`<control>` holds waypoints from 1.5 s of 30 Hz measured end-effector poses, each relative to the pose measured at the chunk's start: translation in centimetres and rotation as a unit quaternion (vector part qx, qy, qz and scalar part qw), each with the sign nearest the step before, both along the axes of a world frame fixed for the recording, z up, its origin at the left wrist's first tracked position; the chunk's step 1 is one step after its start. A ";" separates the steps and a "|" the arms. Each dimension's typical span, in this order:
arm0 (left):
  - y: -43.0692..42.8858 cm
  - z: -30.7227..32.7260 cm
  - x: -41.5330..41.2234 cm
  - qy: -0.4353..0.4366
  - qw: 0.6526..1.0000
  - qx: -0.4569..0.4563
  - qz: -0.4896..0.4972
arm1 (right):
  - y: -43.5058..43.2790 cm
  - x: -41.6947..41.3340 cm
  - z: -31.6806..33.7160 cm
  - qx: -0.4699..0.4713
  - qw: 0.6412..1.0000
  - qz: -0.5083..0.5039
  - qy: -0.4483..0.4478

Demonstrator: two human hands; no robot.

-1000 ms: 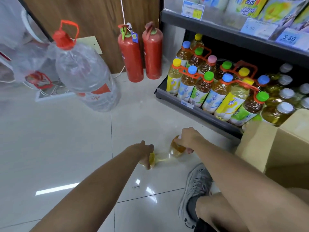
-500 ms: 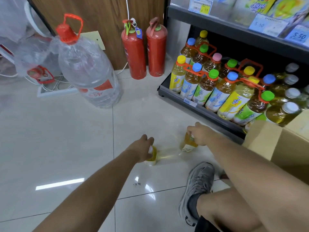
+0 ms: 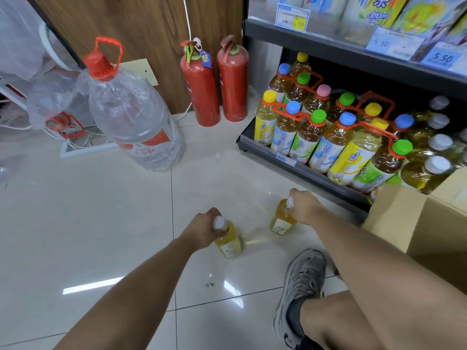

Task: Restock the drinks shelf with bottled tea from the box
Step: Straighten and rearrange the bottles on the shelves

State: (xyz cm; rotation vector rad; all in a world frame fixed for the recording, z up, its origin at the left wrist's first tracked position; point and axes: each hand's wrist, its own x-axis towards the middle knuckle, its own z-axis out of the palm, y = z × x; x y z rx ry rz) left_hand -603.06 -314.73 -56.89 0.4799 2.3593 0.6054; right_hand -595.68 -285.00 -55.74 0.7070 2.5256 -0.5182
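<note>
Two tea bottles are held on the floor (image 3: 101,223). The left bottle (image 3: 228,242) is gripped near its cap by the left hand (image 3: 206,227), the right bottle (image 3: 281,221) by the right hand (image 3: 304,208).

Shop: price tags (image 3: 293,19) on shelf (image 3: 353,55), stocked drink bottles (image 3: 326,137).
</note>
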 end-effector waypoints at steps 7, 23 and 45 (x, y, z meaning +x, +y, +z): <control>3.3 8.7 -1.3 0.022 0.999 0.032 -0.030 | 2.2 -0.5 11.1 -0.008 0.998 0.047 0.048; 16.5 47.7 6.3 0.311 0.915 0.214 -0.140 | 6.3 13.5 53.8 0.153 0.943 0.044 0.292; 32.0 71.8 13.0 0.496 0.759 0.351 -0.232 | 15.6 19.5 73.1 0.356 0.840 -0.033 0.408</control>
